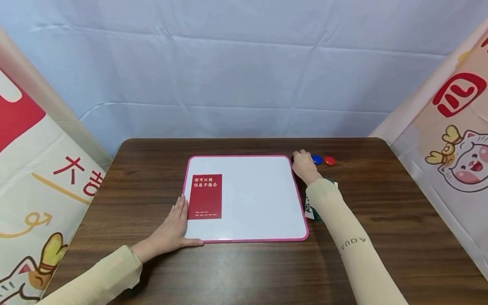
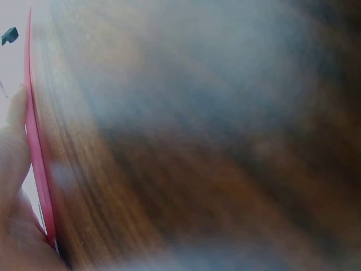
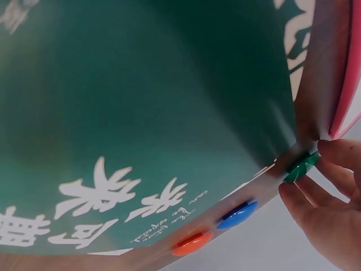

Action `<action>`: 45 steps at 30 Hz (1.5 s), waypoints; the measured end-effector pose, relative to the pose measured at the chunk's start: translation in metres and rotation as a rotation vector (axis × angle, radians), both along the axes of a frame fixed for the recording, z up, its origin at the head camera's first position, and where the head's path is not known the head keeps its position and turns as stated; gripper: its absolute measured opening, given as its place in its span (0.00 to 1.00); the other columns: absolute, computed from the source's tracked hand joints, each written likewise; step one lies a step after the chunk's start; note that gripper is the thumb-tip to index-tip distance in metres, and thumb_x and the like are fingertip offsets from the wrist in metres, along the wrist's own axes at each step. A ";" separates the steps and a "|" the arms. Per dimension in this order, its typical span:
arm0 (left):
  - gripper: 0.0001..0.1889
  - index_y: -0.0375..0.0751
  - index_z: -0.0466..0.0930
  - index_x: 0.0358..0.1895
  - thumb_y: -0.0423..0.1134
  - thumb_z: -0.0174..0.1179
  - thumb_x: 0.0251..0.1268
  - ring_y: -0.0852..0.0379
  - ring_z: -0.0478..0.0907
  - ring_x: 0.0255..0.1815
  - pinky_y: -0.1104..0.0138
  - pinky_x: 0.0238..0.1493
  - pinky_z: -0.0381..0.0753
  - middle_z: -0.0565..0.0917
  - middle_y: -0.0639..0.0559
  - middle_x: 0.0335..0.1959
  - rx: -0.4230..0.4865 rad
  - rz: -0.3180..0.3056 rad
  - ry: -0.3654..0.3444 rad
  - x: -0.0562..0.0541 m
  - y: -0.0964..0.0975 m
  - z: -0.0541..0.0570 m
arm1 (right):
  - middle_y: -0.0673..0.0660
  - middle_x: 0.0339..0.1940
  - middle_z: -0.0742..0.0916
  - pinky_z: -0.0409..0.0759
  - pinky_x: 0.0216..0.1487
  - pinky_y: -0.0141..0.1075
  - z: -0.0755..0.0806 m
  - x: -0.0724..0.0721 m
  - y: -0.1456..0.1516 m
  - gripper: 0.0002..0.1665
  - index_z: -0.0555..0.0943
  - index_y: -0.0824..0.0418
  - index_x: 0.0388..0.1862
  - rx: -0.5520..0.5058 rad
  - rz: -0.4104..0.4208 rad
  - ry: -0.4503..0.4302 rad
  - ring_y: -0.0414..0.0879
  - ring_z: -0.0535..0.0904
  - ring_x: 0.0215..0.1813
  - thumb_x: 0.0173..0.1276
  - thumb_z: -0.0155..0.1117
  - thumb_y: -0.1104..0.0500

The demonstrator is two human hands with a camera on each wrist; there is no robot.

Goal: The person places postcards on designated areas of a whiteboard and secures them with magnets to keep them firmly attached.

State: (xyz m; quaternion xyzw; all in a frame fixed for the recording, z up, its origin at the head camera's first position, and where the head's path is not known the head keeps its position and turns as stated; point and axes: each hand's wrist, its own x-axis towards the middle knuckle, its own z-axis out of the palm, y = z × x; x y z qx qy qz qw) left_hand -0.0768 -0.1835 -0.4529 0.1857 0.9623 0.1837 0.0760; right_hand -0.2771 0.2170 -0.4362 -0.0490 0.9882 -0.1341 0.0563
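Note:
A whiteboard (image 1: pixel 259 199) with a pink rim lies on the table, a red card (image 1: pixel 206 197) with white lettering on its left part. My left hand (image 1: pixel 173 228) rests against the board's lower left corner, fingers straight along the left side and thumb along the front edge. Beyond the board's far right corner, my right hand (image 1: pixel 305 166) pinches a round green magnet (image 3: pixel 303 167) between thumb and fingers. Next to it lie a blue magnet (image 1: pixel 317 159) and a red magnet (image 1: pixel 329 160). The head view hides the green magnet behind the hand.
A green card (image 3: pixel 141 84) with white characters lies right of the board, partly under my right forearm in the head view. A white card (image 1: pixel 309 213) shows beside it. The brown table (image 1: pixel 244 271) ends at a pale cloth backdrop (image 1: pixel 244 76).

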 end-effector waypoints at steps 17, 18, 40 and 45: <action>0.65 0.28 0.40 0.70 0.68 0.65 0.35 0.40 0.39 0.71 0.49 0.66 0.53 0.43 0.35 0.71 0.002 -0.006 -0.001 0.000 0.000 -0.001 | 0.74 0.53 0.73 0.70 0.55 0.54 0.004 0.001 0.005 0.20 0.70 0.74 0.56 0.006 0.027 0.008 0.67 0.67 0.55 0.66 0.48 0.69; 0.65 0.29 0.40 0.70 0.68 0.65 0.35 0.40 0.39 0.71 0.49 0.66 0.53 0.43 0.35 0.71 0.004 -0.006 -0.001 0.000 0.000 -0.001 | 0.74 0.52 0.73 0.70 0.55 0.54 0.004 0.001 0.005 0.20 0.70 0.74 0.56 0.005 0.028 0.007 0.67 0.67 0.55 0.66 0.48 0.69; 0.65 0.28 0.41 0.70 0.68 0.65 0.35 0.40 0.40 0.71 0.49 0.66 0.53 0.44 0.35 0.71 -0.005 -0.001 -0.002 -0.001 -0.001 -0.002 | 0.75 0.50 0.71 0.74 0.51 0.50 0.005 0.001 0.007 0.20 0.68 0.77 0.55 0.045 0.057 0.041 0.66 0.66 0.52 0.67 0.52 0.66; 0.65 0.29 0.40 0.70 0.68 0.64 0.35 0.40 0.40 0.71 0.49 0.66 0.53 0.44 0.35 0.71 -0.007 0.002 -0.001 -0.001 -0.001 -0.002 | 0.75 0.49 0.71 0.75 0.50 0.50 0.009 0.001 0.007 0.21 0.68 0.77 0.54 0.037 0.060 0.076 0.66 0.66 0.51 0.66 0.54 0.65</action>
